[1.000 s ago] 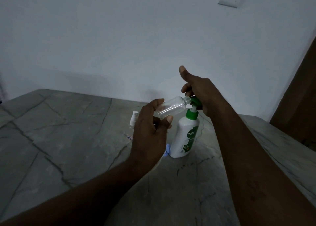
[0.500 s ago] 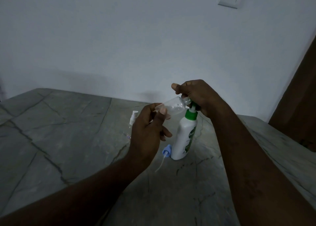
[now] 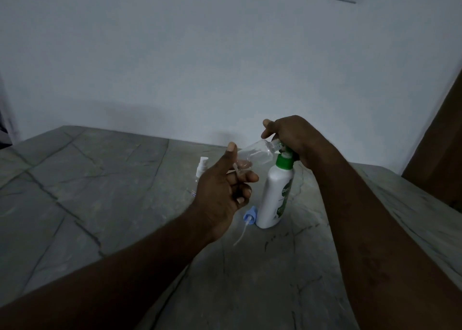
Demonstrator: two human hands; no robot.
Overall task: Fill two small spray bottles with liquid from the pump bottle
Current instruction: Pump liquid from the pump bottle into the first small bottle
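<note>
A white pump bottle (image 3: 273,197) with a green collar stands on the stone counter. My right hand (image 3: 293,137) sits curled over its green pump head and presses it. My left hand (image 3: 226,189) holds a small clear spray bottle (image 3: 255,153) on its side, pinched at its base, with its open neck against the pump's spout. A little clear liquid lies inside it. A second small spray bottle (image 3: 200,173) with a white sprayer top stands upright behind my left hand, partly hidden by it.
A blue sprayer cap (image 3: 250,216) with a thin white dip tube lies on the grey stone counter (image 3: 100,179) at the pump bottle's foot. A white wall rises behind. A brown wooden surface (image 3: 440,149) stands at the right.
My right thumb has come down from upright and the hand has closed over the pump head. The pump bottle has turned, so its label faces right. My left fingers have shifted on the clear bottle's base.
</note>
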